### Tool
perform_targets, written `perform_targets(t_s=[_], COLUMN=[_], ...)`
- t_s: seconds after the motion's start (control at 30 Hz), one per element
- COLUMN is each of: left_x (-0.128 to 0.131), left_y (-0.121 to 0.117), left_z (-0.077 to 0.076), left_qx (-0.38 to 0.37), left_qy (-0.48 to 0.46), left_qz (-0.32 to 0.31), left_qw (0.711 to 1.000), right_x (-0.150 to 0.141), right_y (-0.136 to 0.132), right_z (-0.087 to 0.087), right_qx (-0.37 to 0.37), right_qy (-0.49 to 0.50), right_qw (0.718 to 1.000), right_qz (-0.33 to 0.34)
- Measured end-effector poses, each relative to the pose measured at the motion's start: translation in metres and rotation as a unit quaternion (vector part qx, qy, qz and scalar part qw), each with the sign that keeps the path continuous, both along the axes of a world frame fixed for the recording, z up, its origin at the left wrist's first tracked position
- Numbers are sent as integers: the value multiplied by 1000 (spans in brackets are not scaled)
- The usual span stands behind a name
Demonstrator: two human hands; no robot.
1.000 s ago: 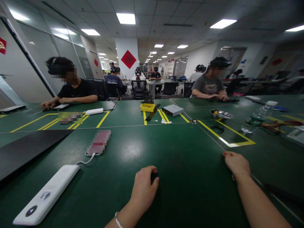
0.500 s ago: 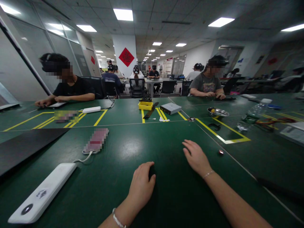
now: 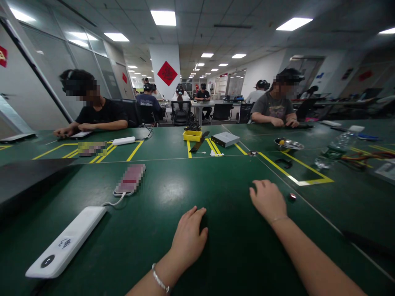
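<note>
My left hand (image 3: 190,233) rests low over the green tabletop (image 3: 166,181), palm down. Its thumb stands apart from the fingers and it holds nothing. Farther right, my right hand (image 3: 269,200) also hovers at or on the table, fingers a little bent and thumb apart, with nothing seen in it. Just to its right lies a small shiny red object (image 3: 292,197), apart from the hand. Left of my left hand, a phone (image 3: 131,179) with its screen blurred out is joined by a short white cable (image 3: 114,202) to a long white power bank (image 3: 66,242).
Beyond are a yellow tray (image 3: 191,135) with black cables, a grey box (image 3: 226,139), a metal bowl (image 3: 289,144), a black curved piece (image 3: 284,163) and a plastic bottle (image 3: 339,144). A black sheet (image 3: 33,176) lies left. Two people sit across the table.
My right hand has moved right, closer to the red object, and its fingers have bent more. My left hand has barely moved on the table. The view has shifted slightly left.
</note>
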State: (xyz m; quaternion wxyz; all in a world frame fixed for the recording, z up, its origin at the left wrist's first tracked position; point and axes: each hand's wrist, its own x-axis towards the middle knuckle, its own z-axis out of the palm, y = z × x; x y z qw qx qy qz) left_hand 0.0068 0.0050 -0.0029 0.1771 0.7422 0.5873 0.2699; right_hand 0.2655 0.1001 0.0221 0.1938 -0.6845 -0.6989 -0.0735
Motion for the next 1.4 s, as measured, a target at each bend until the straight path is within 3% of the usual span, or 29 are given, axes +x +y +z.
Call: perform_targets(t_s=[0.1,0.2,0.37,0.73,0.87,0.97,1.03,1.1,1.2,1.27,1.4], left_x=[0,-1,-1,-1,-2,-1,1,3,4,5,5], left_y=[0,-1,-1,-2,-1,-1,-2,-4,-7,-8,-9], left_z=[1,2,0,6,3,2,2,2,5,8,13], left_qx=[-5,-10,-13,-27,-20,-26,-33,-39,-47,-45,-34], left_qy=[-7,-11,-5,6,-25,-65,-98,-128,-158,-170,-183], left_qz=[-8,-13,-20,-25,-18,-7,-1,2,4,11,-2], left_qw=[1000,1000,1000,999,999,998,995,991,986,984,982], right_x=[57,95,107,93,67,18,-24,-66,-108,-119,-114], right_y=[10,15,20,11,8,-2,-16,-33,-57,-67,-69], right_z=[0,-9,-18,-3,4,9,9,7,4,3,7], right_qx=[-8,-84,-120,-158,-108,-116,-166,-217,-261,-268,-292], right_qy=[-33,17,43,45,61,154,259,355,432,441,396], right_qw=[981,959,963,960,975,980,950,899,837,826,840], right_qz=[-192,-269,-236,-228,-184,-46,59,140,213,228,228])
